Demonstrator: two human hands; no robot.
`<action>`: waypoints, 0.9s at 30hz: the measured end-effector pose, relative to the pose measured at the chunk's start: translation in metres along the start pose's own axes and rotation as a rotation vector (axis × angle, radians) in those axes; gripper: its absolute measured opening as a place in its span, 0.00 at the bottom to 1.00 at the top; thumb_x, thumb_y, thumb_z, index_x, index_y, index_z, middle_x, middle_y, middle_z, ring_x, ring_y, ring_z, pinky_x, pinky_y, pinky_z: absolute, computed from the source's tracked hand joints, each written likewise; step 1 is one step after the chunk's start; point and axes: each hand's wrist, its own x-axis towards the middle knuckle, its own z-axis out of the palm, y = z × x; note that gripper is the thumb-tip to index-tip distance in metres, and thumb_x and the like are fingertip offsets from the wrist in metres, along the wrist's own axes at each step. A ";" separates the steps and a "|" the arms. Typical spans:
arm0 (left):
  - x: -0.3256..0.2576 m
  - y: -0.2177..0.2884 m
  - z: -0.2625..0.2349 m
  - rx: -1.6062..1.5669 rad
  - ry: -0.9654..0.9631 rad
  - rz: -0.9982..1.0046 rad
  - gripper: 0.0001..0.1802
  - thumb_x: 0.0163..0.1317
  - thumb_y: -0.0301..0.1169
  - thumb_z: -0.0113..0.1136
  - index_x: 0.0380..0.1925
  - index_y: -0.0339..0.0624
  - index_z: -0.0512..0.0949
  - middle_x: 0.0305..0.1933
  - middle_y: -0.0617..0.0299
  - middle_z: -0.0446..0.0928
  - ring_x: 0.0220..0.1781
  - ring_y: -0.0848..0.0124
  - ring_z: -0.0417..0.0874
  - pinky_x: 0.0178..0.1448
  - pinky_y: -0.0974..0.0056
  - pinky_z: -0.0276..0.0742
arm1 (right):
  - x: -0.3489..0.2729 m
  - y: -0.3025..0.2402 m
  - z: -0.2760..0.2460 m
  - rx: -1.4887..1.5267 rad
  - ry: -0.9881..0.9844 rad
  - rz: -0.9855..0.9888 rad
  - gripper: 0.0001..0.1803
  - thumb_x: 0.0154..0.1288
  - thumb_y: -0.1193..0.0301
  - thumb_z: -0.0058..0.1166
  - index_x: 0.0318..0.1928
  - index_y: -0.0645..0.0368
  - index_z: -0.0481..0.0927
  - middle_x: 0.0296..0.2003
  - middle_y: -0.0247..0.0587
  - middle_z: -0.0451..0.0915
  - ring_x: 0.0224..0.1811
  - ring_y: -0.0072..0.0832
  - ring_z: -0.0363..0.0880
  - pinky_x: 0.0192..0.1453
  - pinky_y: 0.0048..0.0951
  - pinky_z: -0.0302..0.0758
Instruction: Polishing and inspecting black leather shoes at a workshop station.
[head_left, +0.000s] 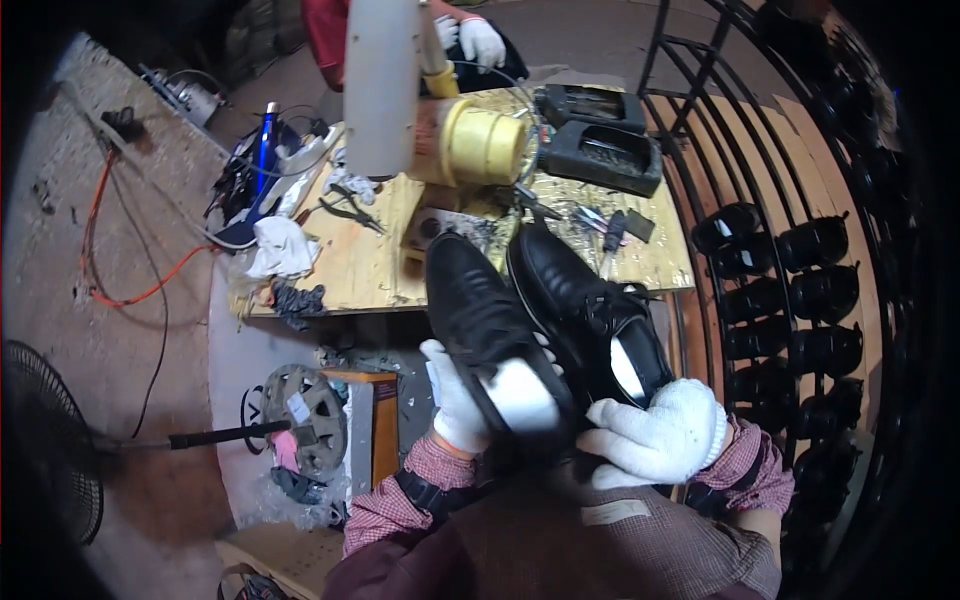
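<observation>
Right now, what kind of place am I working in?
Likely a shoemaking or shoe-repair workshop: gloved hands hold a pair of black dress shoes, a metal rack carries rows of finished black shoes, and a wooden workbench holds pliers and clutter.

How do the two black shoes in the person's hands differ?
The left shoe is gripped by the left hand, which wraps its heel; the right shoe has the right hand behind its heel. The right shoe's laces show; the left shoe's do not. The left shoe lies partly over the right shoe. Both are black with pale insides.
</observation>
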 end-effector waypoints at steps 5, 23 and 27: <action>0.004 0.048 -0.046 -0.228 -0.010 0.129 0.51 0.61 0.68 0.56 0.69 0.33 0.68 0.61 0.46 0.76 0.63 0.49 0.79 0.75 0.42 0.74 | -0.004 -0.001 0.065 0.047 -0.127 0.044 0.27 0.67 0.47 0.63 0.59 0.49 0.84 0.48 0.34 0.82 0.31 0.28 0.87 0.30 0.33 0.84; 0.064 0.116 -0.004 -0.337 -0.400 0.218 0.33 0.73 0.49 0.63 0.65 0.34 0.71 0.60 0.50 0.77 0.57 0.53 0.79 0.64 0.50 0.75 | -0.015 0.000 0.068 0.190 0.366 0.544 0.23 0.63 0.55 0.68 0.51 0.59 0.89 0.44 0.52 0.89 0.34 0.43 0.89 0.35 0.36 0.81; 0.018 0.092 -0.021 0.102 0.087 0.487 0.36 0.75 0.55 0.53 0.70 0.39 0.66 0.57 0.52 0.77 0.53 0.58 0.83 0.64 0.49 0.82 | -0.005 0.007 0.062 0.220 0.391 0.498 0.23 0.61 0.57 0.69 0.51 0.60 0.89 0.44 0.53 0.89 0.35 0.44 0.89 0.36 0.36 0.82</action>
